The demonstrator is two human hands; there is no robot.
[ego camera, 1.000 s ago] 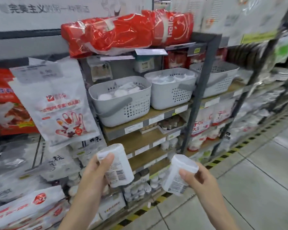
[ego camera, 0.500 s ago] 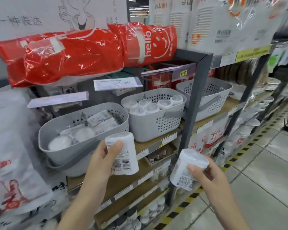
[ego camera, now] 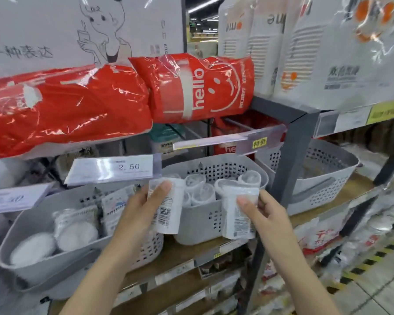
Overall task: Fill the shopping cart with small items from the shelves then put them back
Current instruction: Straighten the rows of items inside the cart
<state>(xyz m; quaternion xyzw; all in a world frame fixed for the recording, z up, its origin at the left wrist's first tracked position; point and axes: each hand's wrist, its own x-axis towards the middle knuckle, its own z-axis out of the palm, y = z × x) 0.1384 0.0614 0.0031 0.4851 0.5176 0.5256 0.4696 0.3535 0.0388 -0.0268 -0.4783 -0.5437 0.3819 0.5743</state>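
The left hand (ego camera: 143, 208) is clamped around a small white cylindrical container (ego camera: 166, 208) with a barcode label, held upright just in front of the near rim of the middle grey basket (ego camera: 198, 221). The right hand (ego camera: 263, 214) is closed around a second container (ego camera: 237, 212) of the same type, thumb on its front face, level with the same rim and just right of the first. Behind both, the middle grey basket already holds several identical containers (ego camera: 203, 189) standing upright, with open room near its front. To the left, a second grey basket (ego camera: 32, 260) holds flat round packs; to the right, past the grey shelf post (ego camera: 289, 160), a third basket (ego camera: 323, 178) stands on the wooden shelf. Above hang a price tag reading 2.50 (ego camera: 114, 169) and red plastic packs (ego camera: 203, 87). No shopping cart is in view. Judged from this layout, the task is in its return phase: two containers remain to be lowered into the middle basket; how many more items remain cannot be told
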